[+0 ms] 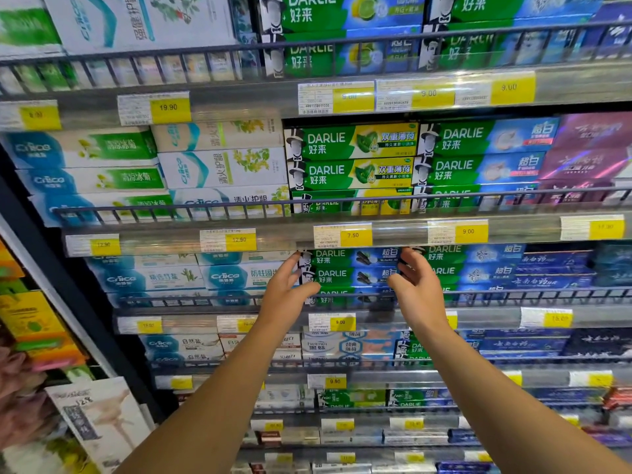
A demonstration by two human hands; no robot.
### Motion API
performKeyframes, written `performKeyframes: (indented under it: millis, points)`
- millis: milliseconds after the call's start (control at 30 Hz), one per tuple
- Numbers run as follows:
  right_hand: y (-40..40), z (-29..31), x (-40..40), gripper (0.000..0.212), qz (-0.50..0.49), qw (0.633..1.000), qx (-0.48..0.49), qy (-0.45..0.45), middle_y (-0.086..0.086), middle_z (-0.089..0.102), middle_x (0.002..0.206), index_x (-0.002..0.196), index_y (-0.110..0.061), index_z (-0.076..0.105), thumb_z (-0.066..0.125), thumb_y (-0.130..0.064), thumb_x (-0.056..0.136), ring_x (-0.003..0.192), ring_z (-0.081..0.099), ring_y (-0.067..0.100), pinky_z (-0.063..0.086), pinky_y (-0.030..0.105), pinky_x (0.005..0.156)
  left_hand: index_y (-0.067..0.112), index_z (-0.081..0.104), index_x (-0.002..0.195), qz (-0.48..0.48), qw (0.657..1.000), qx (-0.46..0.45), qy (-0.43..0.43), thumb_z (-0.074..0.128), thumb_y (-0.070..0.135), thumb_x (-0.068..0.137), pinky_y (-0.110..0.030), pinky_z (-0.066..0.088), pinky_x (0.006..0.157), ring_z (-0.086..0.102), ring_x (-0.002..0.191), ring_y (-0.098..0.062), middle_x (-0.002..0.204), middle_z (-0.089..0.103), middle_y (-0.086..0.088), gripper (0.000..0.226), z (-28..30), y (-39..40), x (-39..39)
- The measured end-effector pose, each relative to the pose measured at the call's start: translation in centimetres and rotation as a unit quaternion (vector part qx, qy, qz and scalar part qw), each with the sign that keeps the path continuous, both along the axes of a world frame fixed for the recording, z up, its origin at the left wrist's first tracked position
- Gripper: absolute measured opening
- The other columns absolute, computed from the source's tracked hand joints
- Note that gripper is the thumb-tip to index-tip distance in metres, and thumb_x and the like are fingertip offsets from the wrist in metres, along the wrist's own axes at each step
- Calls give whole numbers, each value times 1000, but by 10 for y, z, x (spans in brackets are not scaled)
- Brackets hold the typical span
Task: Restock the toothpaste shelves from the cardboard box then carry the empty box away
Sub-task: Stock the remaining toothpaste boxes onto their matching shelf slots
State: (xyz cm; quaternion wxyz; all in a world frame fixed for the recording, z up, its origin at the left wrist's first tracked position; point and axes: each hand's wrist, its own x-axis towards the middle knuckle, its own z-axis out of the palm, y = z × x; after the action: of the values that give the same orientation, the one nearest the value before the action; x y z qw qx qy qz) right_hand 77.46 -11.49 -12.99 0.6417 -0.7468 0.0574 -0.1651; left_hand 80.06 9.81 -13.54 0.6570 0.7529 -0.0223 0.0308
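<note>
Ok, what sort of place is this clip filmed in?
Most likely a supermarket or drugstore toothpaste aisle: tiered shelves with wire rails, stacked Darlie toothpaste boxes, and yellow price tags along each shelf edge.

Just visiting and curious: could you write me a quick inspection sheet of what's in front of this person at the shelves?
Surface: grey wire-fronted store shelf with clear price rails and yellow price tags.
Job's things: stack of green and blue Darlie charcoal toothpaste cartons lying flat behind the wire rail; the cardboard box is not in view.
Clutter: nothing seen loose; white and teal Crice toothpaste cartons fill the slot beside.
Fingers: left hand and right hand are at the two ends of the Darlie stack, fingers relaxed; whether they touch is unclear.
Cables: nothing seen.
Surroundings: more stocked toothpaste rows above and below; orange and yellow packs on the neighbouring rack.
</note>
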Motion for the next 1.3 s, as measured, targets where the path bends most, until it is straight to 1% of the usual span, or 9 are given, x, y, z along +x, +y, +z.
performKeyframes:
  millis: [233, 500, 633, 767, 1000, 1100, 1133, 1233, 1300]
  points:
    - [-2, -3, -1, 60, -2, 1000, -21, -4, -3, 47, 145, 147, -19, 38, 58, -9, 91, 128, 45, 12, 39, 41, 110, 23, 41, 145, 13, 1000, -21, -5, 65, 6, 87, -30, 36, 95, 42, 136, -16, 147, 44, 1, 65, 0, -4, 0]
    - [-3, -3, -2, 55, -12, 999, -36, -6, -2, 48, 142, 143, -19, 41, 59, -11, 91, 124, 45, 12, 39, 33, 104, 23, 47, 140, 43, 997, -57, -11, 64, 3, 86, -36, 41, 102, 49, 129, -18, 136, 50, 8, 60, 0, -6, -2]
    - [-3, -9, -4, 57, -4, 999, -41, 2, -4, 47, 142, 144, -21, 39, 59, -13, 91, 129, 43, 16, 38, 36, 107, 21, 45, 142, 45, 998, -51, -16, 64, 3, 87, -34, 41, 101, 48, 130, -17, 143, 48, 5, 61, -1, -7, -3]
    - [0, -14, -6, 59, -7, 1000, -20, 4, -5, 45, 144, 145, -21, 37, 59, -13, 91, 128, 44, 15, 40, 40, 107, 24, 47, 140, 51, 997, -57, -13, 64, 4, 86, -38, 40, 107, 48, 130, -19, 143, 48, 6, 60, -4, -7, -1]
    - [6, -21, -3, 54, -36, 999, -5, 16, -4, 48, 136, 142, -19, 38, 59, -13, 92, 121, 49, 14, 41, 30, 95, 18, 51, 135, 64, 997, -38, -25, 64, 3, 86, -26, 42, 91, 54, 122, -15, 135, 54, 4, 53, -4, -7, 1]
    - [6, -28, -5, 51, -48, 999, -11, 16, -5, 49, 132, 139, -21, 41, 61, -14, 92, 117, 50, 13, 42, 28, 88, 15, 54, 131, 82, 996, -18, -39, 65, 5, 87, -15, 43, 81, 57, 107, -3, 125, 58, 4, 47, -4, -7, -3]
    - [5, -31, -7, 50, -49, 999, -16, 17, -4, 49, 132, 138, -21, 42, 61, -15, 91, 115, 50, 14, 43, 28, 87, 16, 55, 130, 93, 995, -9, -38, 65, 8, 88, -17, 45, 83, 57, 103, -1, 124, 59, 4, 44, -5, -7, -5]
    - [0, -42, -16, 48, -47, 997, -35, 43, -2, 52, 129, 137, -20, 45, 62, -18, 91, 113, 52, 16, 46, 34, 95, 20, 57, 125, 104, 994, 16, 2, 65, 14, 89, -36, 49, 97, 58, 105, -10, 122, 60, 3, 37, -17, -11, -16]
    - [-7, -48, -25, 46, -30, 997, -45, 63, -2, 53, 128, 135, -19, 47, 62, -18, 92, 113, 53, 16, 46, 37, 99, 21, 58, 125, 89, 995, 25, 24, 65, 17, 90, -38, 48, 100, 59, 107, -11, 118, 62, 5, 36, -26, -19, -29]
